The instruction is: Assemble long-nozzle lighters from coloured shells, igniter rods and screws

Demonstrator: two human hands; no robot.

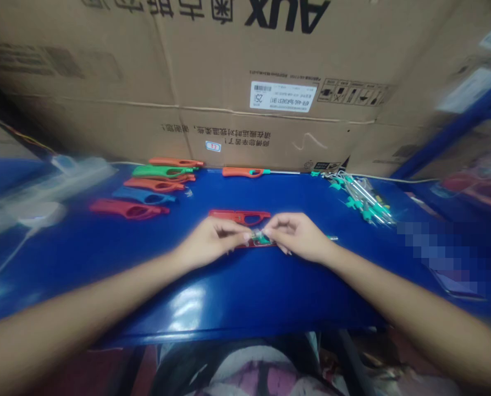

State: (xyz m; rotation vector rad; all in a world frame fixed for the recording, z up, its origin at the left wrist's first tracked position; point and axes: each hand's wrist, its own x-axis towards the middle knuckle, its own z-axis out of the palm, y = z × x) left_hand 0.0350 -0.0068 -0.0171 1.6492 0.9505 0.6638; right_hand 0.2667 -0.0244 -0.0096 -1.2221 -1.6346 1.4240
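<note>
Near the middle of the table, my left hand [214, 239] is closed, pinching one end of a small clear-and-green lighter part [260, 236] between thumb and fingers. My right hand [297, 236] is also closed and grips the other end, with a teal rod tip [332, 238] showing past it. Fingers cover much of this part. Just behind my hands lies a red lighter casing half [239, 215] with a trigger loop. Another red casing piece [245, 245] shows in part beneath my fingers.
Several coloured lighter casings [146, 195] lie at left. An orange lighter [241, 172] with a metal tube lies by the cardboard [212, 71]. A pile of metal tubes with teal ends [363, 198] sits at right. A white device with a cable [39, 213] is at far left.
</note>
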